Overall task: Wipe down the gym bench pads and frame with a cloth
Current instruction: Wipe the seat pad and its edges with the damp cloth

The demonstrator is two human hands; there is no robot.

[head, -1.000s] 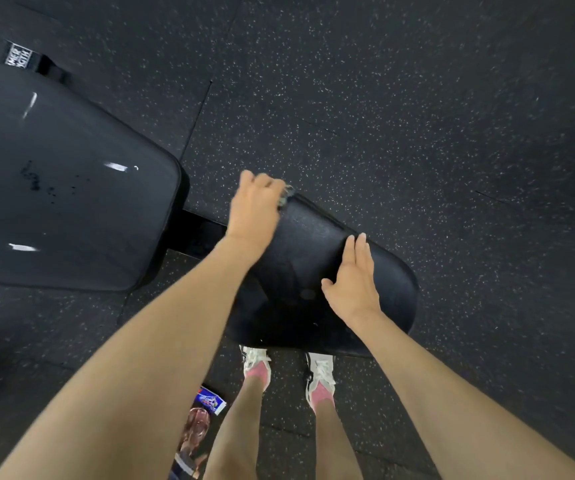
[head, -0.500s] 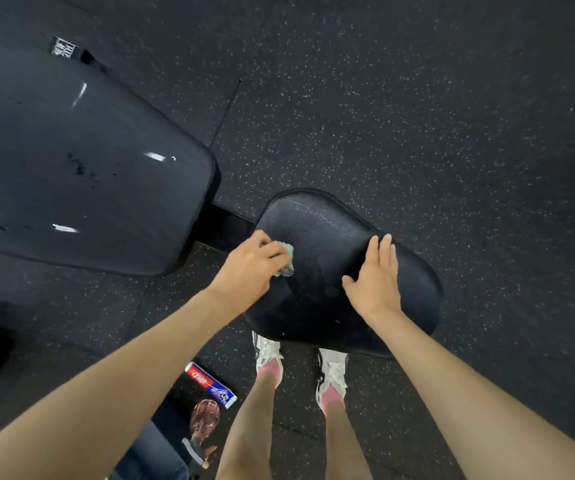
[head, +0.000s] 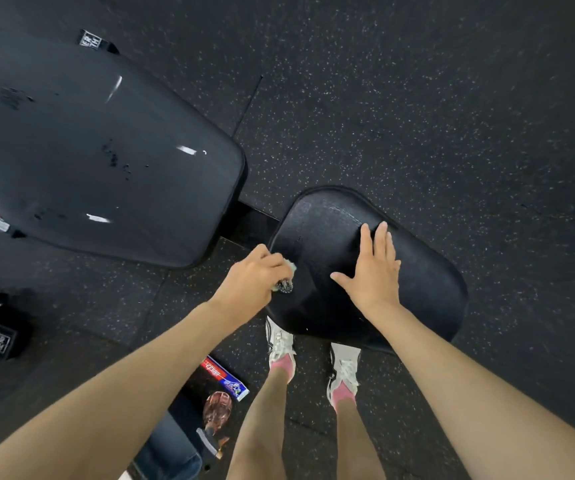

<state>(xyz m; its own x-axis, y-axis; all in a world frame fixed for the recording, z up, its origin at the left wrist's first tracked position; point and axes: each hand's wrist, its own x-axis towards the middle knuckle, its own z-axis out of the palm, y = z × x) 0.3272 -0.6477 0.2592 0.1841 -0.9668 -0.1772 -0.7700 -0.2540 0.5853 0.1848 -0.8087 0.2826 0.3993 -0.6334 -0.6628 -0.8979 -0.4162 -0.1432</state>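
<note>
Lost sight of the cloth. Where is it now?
In the head view, the cloth is bunched in the left hand at the left edge of the seat pad.

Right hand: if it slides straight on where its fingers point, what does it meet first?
The right hand meets only bare seat pad up to its far edge; beyond, the way looks free, just floor, probably lower.

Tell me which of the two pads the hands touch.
The smaller seat pad, above the shoes: right hand flat on it, left hand gripping the cloth at its edge.
</note>
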